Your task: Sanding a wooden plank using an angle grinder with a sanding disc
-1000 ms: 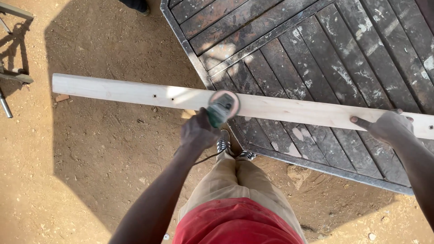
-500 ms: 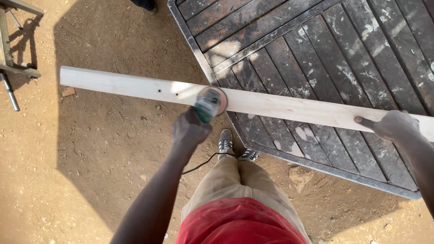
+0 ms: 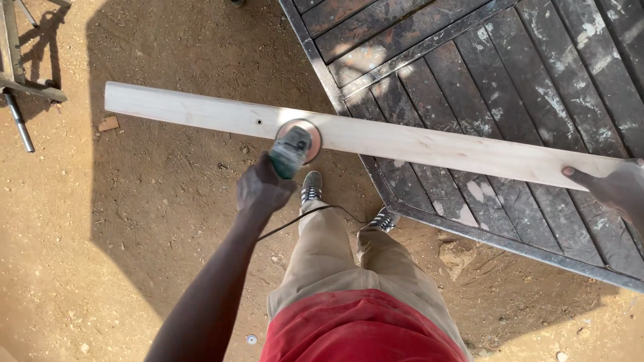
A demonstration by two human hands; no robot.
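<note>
At the far left edge a metal frame (image 3: 13, 74) with thin legs stands on the sandy ground (image 3: 134, 221), and a small reddish stone chip (image 3: 108, 123) lies just below the near end of a long pale wooden plank (image 3: 416, 142). The plank runs from upper left down toward the right edge, its left part hanging over the ground and its right part crossing a dark slatted metal panel (image 3: 510, 74) that lies flat on the dirt. A small dark hole shows in the plank just left of the tool. The left hand (image 3: 263, 189) is closed around the body of a green angle grinder (image 3: 292, 149), whose round sanding disc sits flat on the plank's top face, near its lower edge. A thin black cord (image 3: 308, 214) trails from the tool back past the legs. Below the plank, two dark striped shoes (image 3: 310, 186) stand on the ground beside the panel's frame, with tan trousers and red shorts above them in view. At the far right, the right hand (image 3: 614, 191) rests against the plank's lower edge, thumb laid on the top face; the rest of its grip is cut off by the edge of the view.
</note>
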